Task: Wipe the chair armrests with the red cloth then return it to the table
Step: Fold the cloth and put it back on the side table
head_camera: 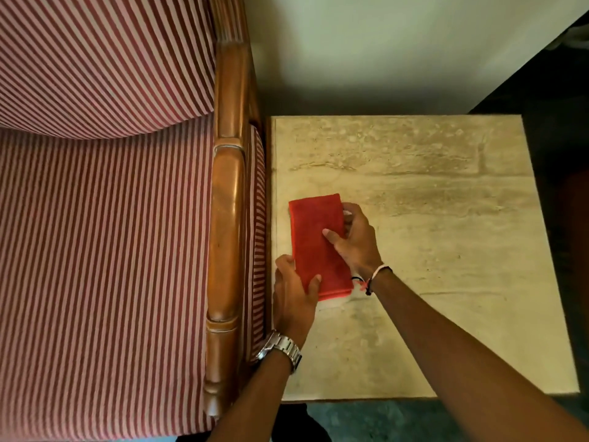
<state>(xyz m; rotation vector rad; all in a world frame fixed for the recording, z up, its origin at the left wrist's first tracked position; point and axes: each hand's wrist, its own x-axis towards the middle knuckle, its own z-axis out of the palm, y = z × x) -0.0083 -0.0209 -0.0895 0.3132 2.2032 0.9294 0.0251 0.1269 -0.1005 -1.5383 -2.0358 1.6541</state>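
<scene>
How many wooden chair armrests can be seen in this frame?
1: the wooden armrest runs along the chair's side next to the table. The chair's other armrest is out of frame to the left.

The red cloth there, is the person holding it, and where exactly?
Yes: the folded red cloth lies on the table. The left hand grips its near left corner, the right hand its right edge.

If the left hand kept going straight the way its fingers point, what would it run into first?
The left hand points up the picture, already gripping the near end of the folded red cloth on the table. It would meet more cloth first, probably pushing it along the tabletop; beyond that the stone looks bare.
</scene>
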